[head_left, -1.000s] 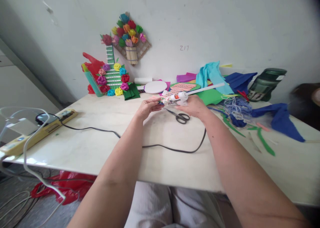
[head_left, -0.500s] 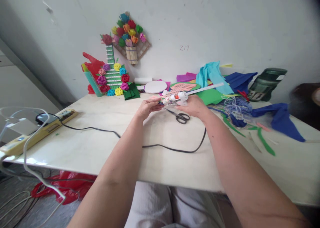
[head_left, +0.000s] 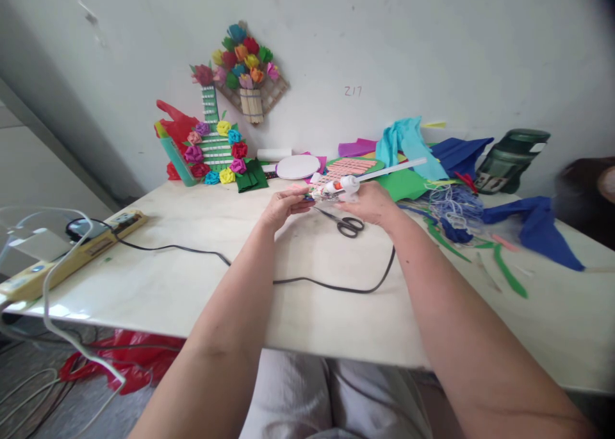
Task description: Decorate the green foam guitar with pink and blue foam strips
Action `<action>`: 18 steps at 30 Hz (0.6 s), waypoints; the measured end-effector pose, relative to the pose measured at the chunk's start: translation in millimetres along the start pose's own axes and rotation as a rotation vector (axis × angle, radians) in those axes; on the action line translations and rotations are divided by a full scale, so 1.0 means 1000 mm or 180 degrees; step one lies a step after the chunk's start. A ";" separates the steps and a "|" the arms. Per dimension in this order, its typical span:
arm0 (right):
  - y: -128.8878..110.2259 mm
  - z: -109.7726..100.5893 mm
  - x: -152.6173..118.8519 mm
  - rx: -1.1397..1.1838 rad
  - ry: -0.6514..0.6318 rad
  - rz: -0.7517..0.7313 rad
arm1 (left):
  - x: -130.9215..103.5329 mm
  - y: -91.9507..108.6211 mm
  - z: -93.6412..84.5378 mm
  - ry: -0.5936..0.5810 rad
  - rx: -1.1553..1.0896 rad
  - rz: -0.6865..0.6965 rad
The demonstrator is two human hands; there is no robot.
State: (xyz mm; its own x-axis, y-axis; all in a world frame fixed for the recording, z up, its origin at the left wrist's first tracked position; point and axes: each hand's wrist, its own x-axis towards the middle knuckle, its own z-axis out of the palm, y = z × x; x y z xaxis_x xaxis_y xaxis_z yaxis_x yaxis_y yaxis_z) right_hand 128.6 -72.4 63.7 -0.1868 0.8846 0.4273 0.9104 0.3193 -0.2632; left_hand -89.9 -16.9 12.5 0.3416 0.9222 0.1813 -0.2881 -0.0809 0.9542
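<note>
My right hand (head_left: pixel 371 203) is wrapped round a white hot glue gun (head_left: pixel 350 184), with a long translucent glue stick (head_left: pixel 396 168) poking out of its back to the upper right. The gun's nose points left, towards my left hand (head_left: pixel 284 209). There the fingers are pinched together at the gun's front; a small colourful piece seems to be at their tips, too small to name. Below both hands, black-handled scissors (head_left: pixel 350 226) lie on the table. Just beyond them rest a white oval disc (head_left: pixel 298 166) and a green piece with pink strips (head_left: pixel 353 167).
A yellow power strip (head_left: pixel 81 253) sits at the left edge, and a black cord (head_left: pixel 331 286) crosses the table (head_left: pixel 331 330). A paper-flower guitar (head_left: pixel 216 145) leans on the wall. To the right are blue crepe paper (head_left: pixel 542 231), tangled yarn (head_left: pixel 454 203) and a dark green bottle (head_left: pixel 514 161).
The whole view has shifted very slightly. Both hands keep almost the same pose, with the glue gun still in my right hand.
</note>
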 end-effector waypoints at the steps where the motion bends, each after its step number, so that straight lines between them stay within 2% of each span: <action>1: 0.001 0.000 0.000 0.0010 0.0004 -0.0008 | 0.000 0.000 0.000 -0.0002 0.0007 0.0010; 18: 0.002 -0.006 -0.001 -0.0143 0.0023 0.0050 | 0.002 -0.003 -0.003 -0.0024 0.0002 0.0053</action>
State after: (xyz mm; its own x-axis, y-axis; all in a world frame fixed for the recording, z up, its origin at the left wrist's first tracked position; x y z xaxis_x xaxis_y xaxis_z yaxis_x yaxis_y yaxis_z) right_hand 132.9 -75.2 68.1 -0.1697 0.8869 0.4297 0.9289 0.2895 -0.2308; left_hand -91.3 -13.0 9.0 0.3434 0.9179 0.1989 -0.2933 -0.0964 0.9512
